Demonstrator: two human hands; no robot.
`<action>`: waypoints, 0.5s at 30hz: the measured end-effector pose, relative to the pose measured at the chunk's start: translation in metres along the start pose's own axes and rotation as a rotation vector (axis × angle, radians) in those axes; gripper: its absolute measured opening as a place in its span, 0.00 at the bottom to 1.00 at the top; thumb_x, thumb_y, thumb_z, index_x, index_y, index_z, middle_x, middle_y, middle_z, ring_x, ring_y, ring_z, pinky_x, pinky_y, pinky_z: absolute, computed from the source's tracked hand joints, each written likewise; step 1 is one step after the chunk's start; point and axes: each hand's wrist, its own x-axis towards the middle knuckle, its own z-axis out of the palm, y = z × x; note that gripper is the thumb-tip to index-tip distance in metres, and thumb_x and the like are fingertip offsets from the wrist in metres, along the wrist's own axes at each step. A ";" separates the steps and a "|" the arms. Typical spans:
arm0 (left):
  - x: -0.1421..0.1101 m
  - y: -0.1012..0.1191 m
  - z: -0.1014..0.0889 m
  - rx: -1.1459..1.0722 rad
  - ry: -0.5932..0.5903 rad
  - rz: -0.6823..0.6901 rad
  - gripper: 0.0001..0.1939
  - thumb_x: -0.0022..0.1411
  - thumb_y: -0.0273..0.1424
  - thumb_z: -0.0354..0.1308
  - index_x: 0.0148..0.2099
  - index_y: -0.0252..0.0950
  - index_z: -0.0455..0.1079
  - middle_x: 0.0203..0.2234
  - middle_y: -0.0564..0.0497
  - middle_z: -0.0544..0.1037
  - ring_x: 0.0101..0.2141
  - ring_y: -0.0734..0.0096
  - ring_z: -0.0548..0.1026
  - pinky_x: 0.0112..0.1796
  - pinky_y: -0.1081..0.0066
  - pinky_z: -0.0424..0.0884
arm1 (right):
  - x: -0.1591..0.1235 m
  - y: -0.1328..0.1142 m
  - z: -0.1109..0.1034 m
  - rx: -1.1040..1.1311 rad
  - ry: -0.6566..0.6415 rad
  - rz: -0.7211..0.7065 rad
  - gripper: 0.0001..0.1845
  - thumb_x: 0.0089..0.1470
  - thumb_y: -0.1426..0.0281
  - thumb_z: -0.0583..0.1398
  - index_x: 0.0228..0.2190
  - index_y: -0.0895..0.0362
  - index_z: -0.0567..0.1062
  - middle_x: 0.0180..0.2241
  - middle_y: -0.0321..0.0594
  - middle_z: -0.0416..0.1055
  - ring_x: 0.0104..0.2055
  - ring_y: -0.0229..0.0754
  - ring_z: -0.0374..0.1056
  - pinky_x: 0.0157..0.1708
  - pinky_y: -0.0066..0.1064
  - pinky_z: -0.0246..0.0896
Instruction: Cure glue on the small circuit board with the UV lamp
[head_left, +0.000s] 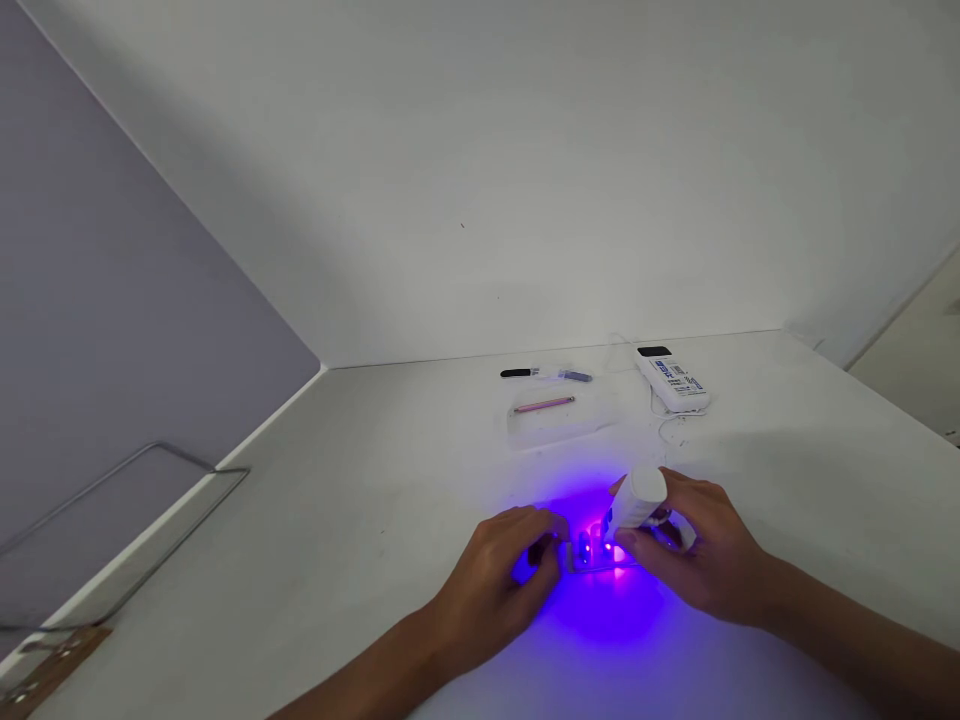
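My right hand [701,545] is wrapped round a white hand-held UV lamp [641,495], which is tilted with its lit end down. Violet light falls on a small clear holder [574,562] directly beneath the lamp. Small upright pieces on the holder glow pink and blue; the glare hides what they are. At the holder's left end, my left hand [510,565] has its thumb and fingers closed on or against the edge. Whether those fingers also pinch something small is hidden.
Behind the hands, a pink pen-like stick [544,404] rests on a clear sheet [525,435]. Farther back are a black-handled tool [517,373] and a grey piece [576,376]. A white corded device [675,385] lies at the back right. Bent metal wire [180,540] crosses the left edge.
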 end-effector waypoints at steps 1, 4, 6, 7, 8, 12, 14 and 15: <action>0.000 0.000 0.000 -0.001 -0.001 0.002 0.10 0.64 0.20 0.48 0.38 0.38 0.67 0.24 0.55 0.74 0.24 0.74 0.67 0.28 0.76 0.64 | 0.000 0.000 0.000 0.001 0.000 -0.006 0.08 0.63 0.70 0.60 0.30 0.55 0.72 0.25 0.36 0.73 0.23 0.36 0.62 0.23 0.27 0.60; 0.000 -0.001 0.000 -0.007 0.002 -0.001 0.10 0.65 0.20 0.48 0.38 0.38 0.67 0.25 0.55 0.74 0.24 0.74 0.67 0.28 0.76 0.64 | 0.000 0.001 0.000 -0.002 -0.002 -0.024 0.07 0.63 0.71 0.60 0.30 0.55 0.72 0.26 0.37 0.73 0.23 0.36 0.62 0.23 0.26 0.60; -0.001 -0.001 0.001 -0.008 0.007 -0.005 0.09 0.65 0.21 0.48 0.38 0.38 0.67 0.25 0.55 0.73 0.24 0.74 0.67 0.28 0.75 0.64 | 0.000 0.002 0.001 -0.013 0.007 -0.026 0.08 0.63 0.71 0.59 0.30 0.55 0.72 0.26 0.37 0.73 0.23 0.36 0.62 0.23 0.27 0.60; -0.001 -0.001 0.001 -0.007 0.004 -0.003 0.09 0.65 0.20 0.48 0.38 0.38 0.67 0.25 0.56 0.73 0.24 0.74 0.66 0.28 0.75 0.63 | 0.000 0.003 0.001 -0.019 0.014 -0.027 0.08 0.63 0.71 0.59 0.30 0.55 0.72 0.25 0.37 0.73 0.23 0.36 0.62 0.24 0.27 0.60; -0.001 -0.001 0.001 -0.006 0.005 -0.003 0.09 0.64 0.20 0.48 0.38 0.38 0.67 0.25 0.56 0.73 0.24 0.74 0.66 0.28 0.75 0.63 | 0.000 0.003 0.001 -0.022 0.022 -0.027 0.08 0.63 0.71 0.59 0.30 0.55 0.72 0.25 0.37 0.73 0.23 0.36 0.62 0.24 0.28 0.60; 0.000 -0.001 0.001 -0.008 0.002 -0.001 0.09 0.64 0.20 0.48 0.38 0.38 0.67 0.24 0.56 0.73 0.24 0.75 0.66 0.28 0.76 0.63 | -0.001 0.005 0.001 -0.009 0.018 -0.022 0.08 0.63 0.72 0.59 0.30 0.56 0.72 0.26 0.37 0.74 0.24 0.36 0.62 0.24 0.28 0.60; 0.000 -0.001 0.001 -0.005 0.002 -0.002 0.10 0.64 0.20 0.48 0.38 0.38 0.67 0.24 0.55 0.73 0.24 0.74 0.66 0.28 0.76 0.63 | -0.001 0.005 0.001 -0.003 0.007 -0.018 0.07 0.63 0.72 0.59 0.31 0.56 0.73 0.26 0.37 0.74 0.24 0.36 0.61 0.24 0.27 0.60; 0.000 -0.001 0.001 -0.002 0.003 0.001 0.10 0.64 0.20 0.48 0.38 0.38 0.67 0.24 0.55 0.73 0.24 0.74 0.66 0.28 0.75 0.63 | -0.001 0.005 0.001 -0.001 0.009 -0.017 0.07 0.63 0.72 0.59 0.31 0.56 0.73 0.26 0.37 0.74 0.24 0.36 0.61 0.24 0.27 0.60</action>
